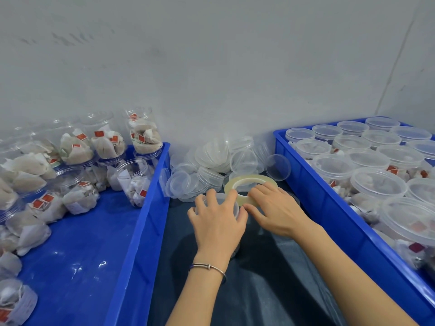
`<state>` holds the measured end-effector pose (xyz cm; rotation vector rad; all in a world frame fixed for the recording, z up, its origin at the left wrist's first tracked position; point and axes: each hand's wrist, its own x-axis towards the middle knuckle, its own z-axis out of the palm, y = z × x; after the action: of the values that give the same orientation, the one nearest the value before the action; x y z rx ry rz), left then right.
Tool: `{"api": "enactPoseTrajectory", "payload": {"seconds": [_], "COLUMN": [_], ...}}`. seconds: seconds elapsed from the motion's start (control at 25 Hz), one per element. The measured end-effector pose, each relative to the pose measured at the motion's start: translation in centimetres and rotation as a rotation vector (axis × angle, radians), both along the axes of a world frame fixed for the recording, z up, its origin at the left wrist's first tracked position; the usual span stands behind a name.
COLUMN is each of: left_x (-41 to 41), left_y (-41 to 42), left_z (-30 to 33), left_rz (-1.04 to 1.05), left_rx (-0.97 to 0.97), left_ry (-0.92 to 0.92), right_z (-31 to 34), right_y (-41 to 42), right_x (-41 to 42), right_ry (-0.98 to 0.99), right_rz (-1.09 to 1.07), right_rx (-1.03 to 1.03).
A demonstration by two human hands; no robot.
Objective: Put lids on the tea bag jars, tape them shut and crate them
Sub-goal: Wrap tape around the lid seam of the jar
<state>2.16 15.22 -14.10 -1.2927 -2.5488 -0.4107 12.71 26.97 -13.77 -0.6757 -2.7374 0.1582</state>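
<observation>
Gripping a clear lidded jar (229,204) from above with my left hand (217,222), fingers curled round its rim, I pinch the glossy tape roll (249,184) beside it with my right hand (274,209). Loose round transparent lids (211,165) pile just behind. Left blue crate (141,222) holds unlidded jars (103,144) of tea bags; right blue crate (329,208) holds lidded jars (376,184).

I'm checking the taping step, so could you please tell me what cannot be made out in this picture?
- Head view: the jar under the left hand is mostly covered by that hand; its lid seating and contents are hidden.
- The free end of the tape roll is hidden behind the right hand.
- The left crate and right crate are cut off by the frame edges.
- The red tags' print is too small to read.
</observation>
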Motion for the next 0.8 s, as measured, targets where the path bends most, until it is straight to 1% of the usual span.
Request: {"api": "enactPoseTrajectory", "payload": {"seconds": [0.16,0.28,0.44,0.48,0.52,0.56,0.6,0.64,0.68,0.76,0.8], "left_x": [0.1,-1.0,-1.3,-2.0,-3.5,-5.6,-7.3,-8.0,-7.9,-5.5,-4.2], "left_y": [0.2,0.6,0.9,1.2,1.6,2.1,2.4,2.5,2.4,2.1,1.9], "left_z": [-0.4,0.1,0.1,0.2,1.0,2.3,3.3,3.5,3.3,2.5,2.1], "left_rz": [-0.016,-0.044,-0.158,-0.141,-0.075,0.008,0.045,0.035,0.013,-0.032,-0.054], "left_rx": [0.010,0.058,0.115,0.128,0.152,0.182,0.188,0.176,0.156,0.136,0.127], "left_ry": [0.031,-0.037,-0.108,-0.142,-0.230,-0.374,-0.520,-0.569,-0.521,-0.409,-0.376], "right_z": [0.1,-0.1,1.4,1.8,1.9,2.0,1.7,1.2,0.6,-0.3,-0.7], "right_y": [-1.0,-3.0,-5.2,-5.9,-6.7,-7.8,-8.7,-9.1,-8.6,-6.7,-5.6], "right_x": [0.2,0.5,0.3,0.7,1.3,2.0,3.0,3.8,4.1,3.2,2.6], "right_ry": [-0.026,-0.052,-0.096,-0.044,0.055,0.189,0.294,0.287,0.216,0.029,-0.055], "right_rz": [-0.080,-0.218,-0.407,-0.406,-0.371,-0.312,-0.268,-0.272,-0.306,-0.413,-0.428], "right_rx": [-0.020,-0.026,0.019,-0.001,-0.006,0.004,0.038,0.062,0.065,-0.098,-0.178]}}
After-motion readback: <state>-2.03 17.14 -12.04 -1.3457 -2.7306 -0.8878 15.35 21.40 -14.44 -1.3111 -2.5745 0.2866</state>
